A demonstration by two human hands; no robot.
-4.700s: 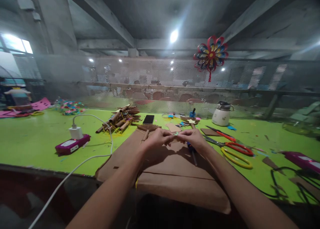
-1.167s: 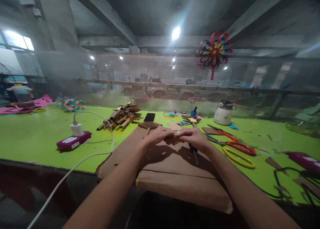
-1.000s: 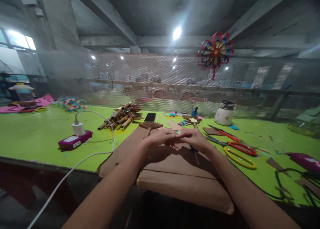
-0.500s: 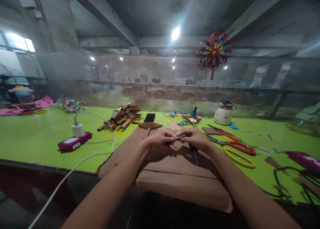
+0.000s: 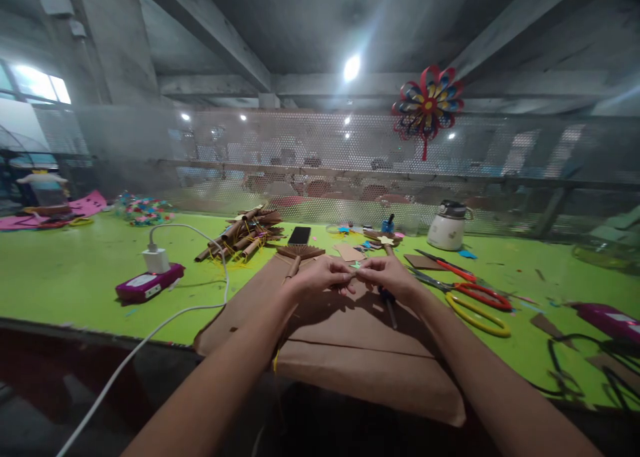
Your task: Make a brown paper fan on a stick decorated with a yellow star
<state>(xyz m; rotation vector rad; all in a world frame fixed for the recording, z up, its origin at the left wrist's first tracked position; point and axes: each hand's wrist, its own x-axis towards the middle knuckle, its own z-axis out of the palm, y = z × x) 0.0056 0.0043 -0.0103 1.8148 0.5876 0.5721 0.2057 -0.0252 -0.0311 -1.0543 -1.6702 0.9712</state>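
My left hand (image 5: 320, 278) and my right hand (image 5: 387, 276) meet fingertip to fingertip above a sheet of brown cardboard (image 5: 345, 337). Both are closed in a pinch on one small piece (image 5: 356, 268) held between them; it is too small to name. A folded brown paper fan (image 5: 299, 252) lies just beyond my left hand. A dark-handled tool (image 5: 388, 304) lies on the cardboard under my right wrist.
On the green table (image 5: 75, 277): scissors with red and yellow handles (image 5: 470, 298), a white pot (image 5: 447, 226), a black phone (image 5: 300, 234), a heap of brown paper rolls (image 5: 243, 236), and a magenta power strip (image 5: 147, 284) with a white cable. A paper pinwheel (image 5: 428, 102) hangs on the mesh screen.
My hands have stayed together over the cardboard, with only small shifts of the fingers around the pinched piece. The view has drifted slightly.
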